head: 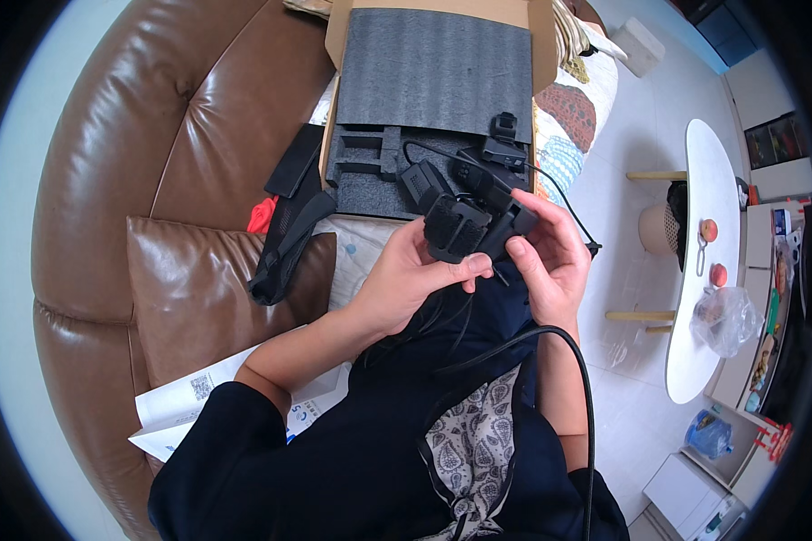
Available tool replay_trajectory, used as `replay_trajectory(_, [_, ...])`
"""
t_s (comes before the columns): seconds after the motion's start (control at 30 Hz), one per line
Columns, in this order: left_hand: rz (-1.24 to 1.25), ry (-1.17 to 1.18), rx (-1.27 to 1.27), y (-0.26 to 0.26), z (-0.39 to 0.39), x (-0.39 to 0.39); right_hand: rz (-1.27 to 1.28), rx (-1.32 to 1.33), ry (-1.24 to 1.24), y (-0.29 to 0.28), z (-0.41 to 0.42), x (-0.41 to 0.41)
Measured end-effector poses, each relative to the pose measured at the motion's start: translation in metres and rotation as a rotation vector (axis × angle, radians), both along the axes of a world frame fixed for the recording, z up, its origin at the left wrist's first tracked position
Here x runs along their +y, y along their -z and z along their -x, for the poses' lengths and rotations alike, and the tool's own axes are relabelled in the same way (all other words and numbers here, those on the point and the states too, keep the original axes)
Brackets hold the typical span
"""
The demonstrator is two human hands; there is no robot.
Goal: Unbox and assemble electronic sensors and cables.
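Both hands hold a black device [490, 216] with straps above my lap, just in front of an open cardboard box. My left hand [413, 277] grips its near left part, where a fuzzy black pad [455, 226] shows. Fingers and thumb of my right hand [555, 257] pinch its right end. Black cables run from the device; one thin cable [561, 189] passes to the right of the box. Inside the box lie grey foam [436, 67], a foam insert with cutouts [364, 154] and a small black module with a clip [504, 145].
Left of the box, a black strap [287, 250] and a flat black case [294, 159] rest by a brown leather cushion [230, 291]. A white paper bag [183, 399] lies on the sofa [135, 135]. To the right stands a white table [697, 351] with peaches [709, 230].
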State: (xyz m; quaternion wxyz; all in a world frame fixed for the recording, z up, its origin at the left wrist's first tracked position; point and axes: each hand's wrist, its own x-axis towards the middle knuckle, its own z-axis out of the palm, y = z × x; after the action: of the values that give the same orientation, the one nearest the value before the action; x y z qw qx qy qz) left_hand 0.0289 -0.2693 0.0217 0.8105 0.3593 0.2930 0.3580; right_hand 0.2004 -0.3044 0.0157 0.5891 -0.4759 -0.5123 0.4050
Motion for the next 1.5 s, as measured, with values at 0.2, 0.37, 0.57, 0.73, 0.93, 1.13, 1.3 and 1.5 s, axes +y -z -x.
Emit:
replay_trajectory(0.2, [-0.009,0.030,-0.066,0.003,0.000,0.002,-0.014,-0.006,0.023,-0.002,0.000,-0.001])
replay_trajectory(0.37, [0.092,0.070,-0.131,0.001,0.001,0.004,0.011,-0.022,0.025,0.000,-0.002,0.000])
replay_trajectory(0.57, [-0.051,0.202,0.003,0.007,0.010,0.014,0.070,0.136,-0.085,0.002,-0.005,0.000])
replay_trajectory(0.73, [-0.834,0.268,0.459,-0.003,0.015,0.026,0.315,0.299,-0.279,0.000,-0.019,-0.006])
replay_trajectory(0.93, [-1.230,0.423,0.681,-0.006,0.025,0.025,0.722,0.335,-0.417,0.009,-0.014,-0.016])
replay_trajectory(1.13, [-1.382,0.537,0.666,-0.011,0.033,0.023,0.709,0.451,-0.410,0.005,0.003,-0.030])
replay_trajectory(1.3, [-0.560,0.947,0.337,-0.010,0.043,0.038,0.613,0.256,-0.374,-0.006,0.014,-0.039])
replay_trajectory(1.5, [-0.246,0.921,0.089,0.018,0.041,0.045,0.411,-0.072,-0.145,-0.010,0.032,-0.039])
